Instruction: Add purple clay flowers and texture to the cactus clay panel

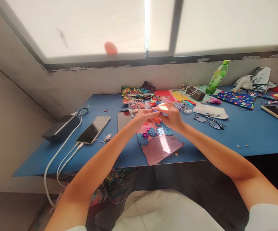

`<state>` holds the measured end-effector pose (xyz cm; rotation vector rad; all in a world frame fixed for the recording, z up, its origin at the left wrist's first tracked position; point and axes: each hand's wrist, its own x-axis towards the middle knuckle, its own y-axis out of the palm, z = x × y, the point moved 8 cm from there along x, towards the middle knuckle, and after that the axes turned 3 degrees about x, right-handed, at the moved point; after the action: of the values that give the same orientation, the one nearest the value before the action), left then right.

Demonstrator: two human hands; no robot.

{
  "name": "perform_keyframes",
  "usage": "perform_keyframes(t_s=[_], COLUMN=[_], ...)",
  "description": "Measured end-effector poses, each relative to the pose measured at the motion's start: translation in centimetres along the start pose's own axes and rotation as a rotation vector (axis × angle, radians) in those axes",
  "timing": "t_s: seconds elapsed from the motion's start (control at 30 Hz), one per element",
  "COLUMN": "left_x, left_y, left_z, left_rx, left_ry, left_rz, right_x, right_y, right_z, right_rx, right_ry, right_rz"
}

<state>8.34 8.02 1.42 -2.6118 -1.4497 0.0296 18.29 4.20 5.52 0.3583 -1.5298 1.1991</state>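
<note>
My left hand (pixel 145 115) and my right hand (pixel 171 116) meet at the fingertips above the far part of a flat pink sheet that looks like clay (pixel 156 150). Pinched between their fingers is a small purple-blue piece (pixel 156 111), mostly hidden, perhaps clay. On the sheet below lie several blue pieces dotted with holes, one at the left edge (pixel 142 139). Beside it sits a small purple flower shape (pixel 145 135), with a pink one (pixel 148 129) farther back. Orange-red bits show under the fingers. A strip of sunlight crosses the sheet.
Left are a charging phone (pixel 93 130), a black device (pixel 62 128) and a dark tablet-like slab (pixel 124 120). Behind are plastic packets (pixel 136 105) and patterned cloth (pixel 131 92). Glasses (pixel 211 122), a tissue (pixel 211 109) and a green bottle (pixel 217 77) stand right. The table edge (pixel 196 160) is near.
</note>
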Motion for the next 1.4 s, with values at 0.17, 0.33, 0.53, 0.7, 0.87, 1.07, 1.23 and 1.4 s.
perform_keyframes(t_s=[0.17,0.33,0.53,0.7,0.87,1.07,1.23,1.4], left_x=[0.0,-0.1,-1.0,-0.9,-0.7,-0.9,-1.1,-1.2], left_y=[0.1,0.3,0.7,1.0,0.6,1.7,2.6,2.8], left_z=[-0.2,-0.8,-2.7,-2.4,-2.1,-1.5,-1.3,-1.0], left_rx=[0.054,0.153,0.841,1.238,1.358,1.392,1.398,1.377], left_ry=[0.026,0.074,0.338,0.400,0.358,0.341,0.350,0.361], left_rz=[0.008,0.030,-0.093,-0.170,-0.128,-0.028,0.007,0.020], right_x=[0.0,0.0,0.1,-0.4,-1.2,-1.3,-1.6,-1.7], right_y=[0.2,0.3,-1.1,-0.3,0.7,1.1,1.5,1.7], right_z=[-0.5,-0.4,-1.1,-2.8,-4.6,-5.2,-5.0,-5.3], right_rx=[-0.005,0.037,0.080,0.222,0.449,0.508,0.530,0.562], right_ry=[0.081,0.069,0.242,0.466,0.627,0.694,0.742,0.793], right_rz=[0.022,0.024,-0.121,-0.098,-0.147,-0.149,-0.103,-0.099])
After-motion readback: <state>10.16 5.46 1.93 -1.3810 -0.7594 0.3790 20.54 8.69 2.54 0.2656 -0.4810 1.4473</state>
